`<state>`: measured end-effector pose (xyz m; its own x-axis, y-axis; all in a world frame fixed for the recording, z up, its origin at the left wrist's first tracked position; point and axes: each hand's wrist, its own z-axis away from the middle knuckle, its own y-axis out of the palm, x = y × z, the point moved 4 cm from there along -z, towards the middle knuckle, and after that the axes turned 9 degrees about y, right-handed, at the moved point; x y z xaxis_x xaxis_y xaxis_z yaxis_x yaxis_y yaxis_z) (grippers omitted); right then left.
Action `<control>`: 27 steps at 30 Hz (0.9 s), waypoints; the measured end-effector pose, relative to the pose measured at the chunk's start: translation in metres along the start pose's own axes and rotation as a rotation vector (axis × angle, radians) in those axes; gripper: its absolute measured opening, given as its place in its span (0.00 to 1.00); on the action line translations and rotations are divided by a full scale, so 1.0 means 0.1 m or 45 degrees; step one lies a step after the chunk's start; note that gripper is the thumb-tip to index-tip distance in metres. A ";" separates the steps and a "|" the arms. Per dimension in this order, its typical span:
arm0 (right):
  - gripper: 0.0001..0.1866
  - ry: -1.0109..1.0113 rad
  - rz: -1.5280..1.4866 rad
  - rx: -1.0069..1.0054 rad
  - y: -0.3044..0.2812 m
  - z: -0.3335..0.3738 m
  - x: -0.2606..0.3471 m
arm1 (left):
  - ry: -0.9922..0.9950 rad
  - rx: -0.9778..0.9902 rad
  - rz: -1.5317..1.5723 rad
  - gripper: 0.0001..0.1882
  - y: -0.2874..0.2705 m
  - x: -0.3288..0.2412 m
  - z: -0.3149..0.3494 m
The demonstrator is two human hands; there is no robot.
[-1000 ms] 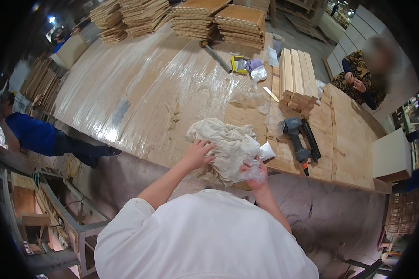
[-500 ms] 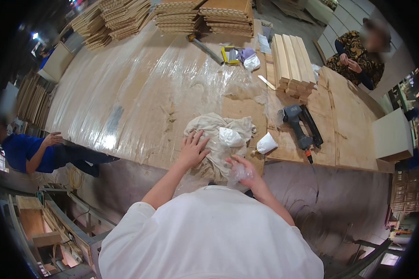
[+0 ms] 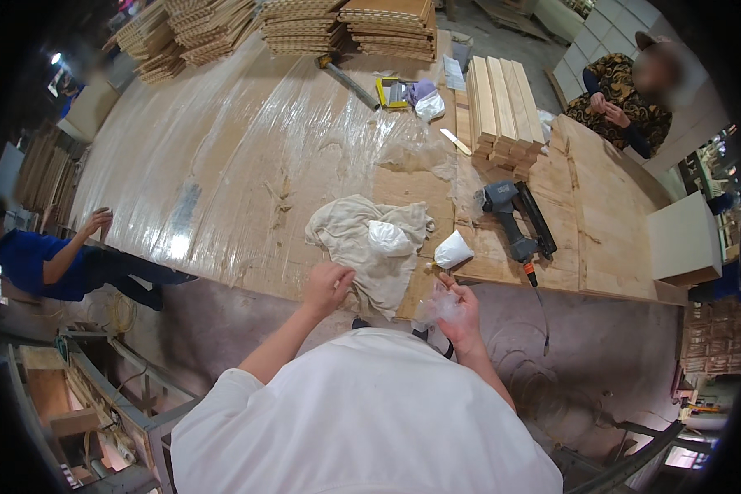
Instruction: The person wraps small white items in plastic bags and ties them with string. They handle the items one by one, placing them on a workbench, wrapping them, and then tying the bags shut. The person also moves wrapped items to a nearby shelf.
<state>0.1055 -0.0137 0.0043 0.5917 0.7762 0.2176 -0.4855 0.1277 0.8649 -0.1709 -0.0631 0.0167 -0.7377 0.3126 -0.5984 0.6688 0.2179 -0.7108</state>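
Observation:
A crumpled clear plastic bag is in my right hand, just off the table's near edge. My left hand has its fingers curled beside the near left part of a rumpled cream cloth; whether anything is inside them is hidden. On the cloth lies a white packet. A second white packet rests on the table to the right of the cloth, beyond my right hand. Farther right, a grey and black nail gun lies with its hose hanging over the edge.
Stacked wooden boards stand at the right rear, with a flat white strip beside them. A hammer, a yellow-edged box and panel stacks are farther back. One person stands left, another at right rear.
My left hand has come off the cloth toward me, its fingers now curled. My right hand has moved right with the plastic bag, away from the cloth.

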 end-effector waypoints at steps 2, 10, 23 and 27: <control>0.16 0.037 0.056 -0.004 0.05 -0.02 0.00 | -0.009 0.121 0.227 0.14 0.07 -0.27 -0.06; 0.14 0.210 0.392 -0.014 0.12 -0.07 -0.05 | 0.069 0.266 0.476 0.14 0.36 -1.33 -0.52; 0.06 0.125 0.699 -0.040 -0.18 0.36 0.39 | -0.489 0.099 0.683 0.08 0.80 -1.43 -0.30; 0.03 -0.031 0.490 -0.213 -0.22 0.44 0.73 | -0.540 -0.084 0.914 0.07 0.98 -1.33 -0.18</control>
<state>0.1884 0.0130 0.0210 0.3612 0.7722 0.5228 -0.7707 -0.0684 0.6335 -0.0055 -0.0663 0.0330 -0.0932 0.0249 -0.9953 0.9838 0.1564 -0.0882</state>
